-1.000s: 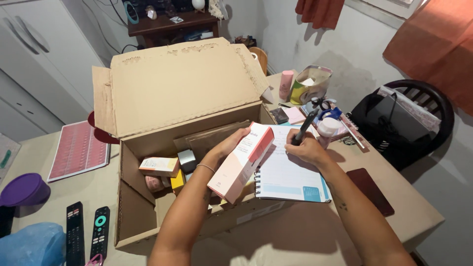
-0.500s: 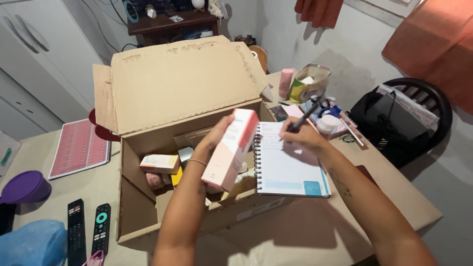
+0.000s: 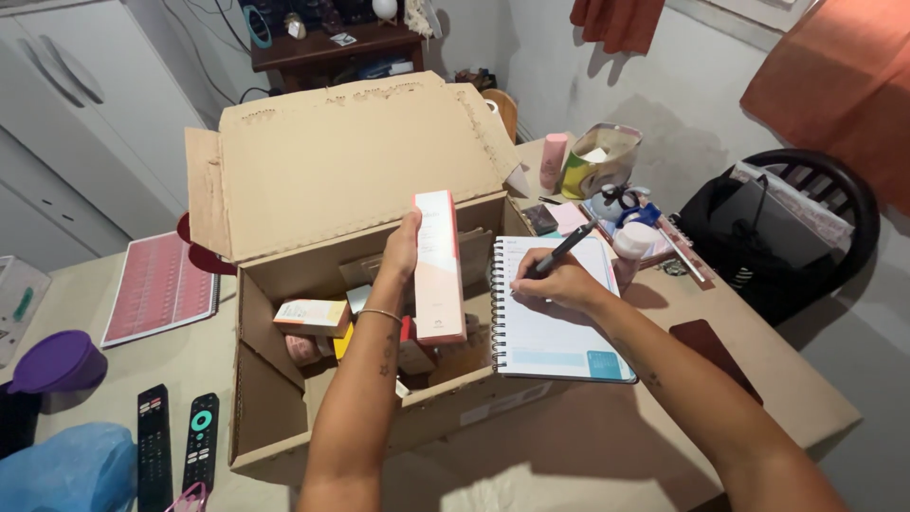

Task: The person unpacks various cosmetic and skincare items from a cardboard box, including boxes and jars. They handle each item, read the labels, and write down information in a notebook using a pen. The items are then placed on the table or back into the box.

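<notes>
— Carton [image 3: 439, 265], the tall slim one in white and pink: where is it?

— Held upright over the open cardboard box [image 3: 284, 398]. The left hand [image 3: 403, 248] has it by its long edge, grip closed around it, fingers behind and thumb in front.

— And the other hand?

— The right hand [image 3: 559, 283] rests on a spiral notebook [image 3: 555, 332], grip closed on a black pen [image 3: 564, 248] whose tip touches the top of the page. The notebook lies across the box's right rim.

— What's inside the box?

— Several smaller packages; 1 cream and orange carton [image 3: 313, 316] lies near the left wall, with a yellow one just beside it. I can't tell the rest apart.

— Around it?

— On the desk [image 3: 588, 446], 2 black remotes [image 3: 175, 446] lie side by side at the front left, near a blue bag [image 3: 66, 474] and a purple lid [image 3: 57, 360]. A pink sheet [image 3: 161, 284] lies behind them. Past the notebook stand a pink bottle [image 3: 553, 159] and a patterned pouch [image 3: 600, 159].
</notes>
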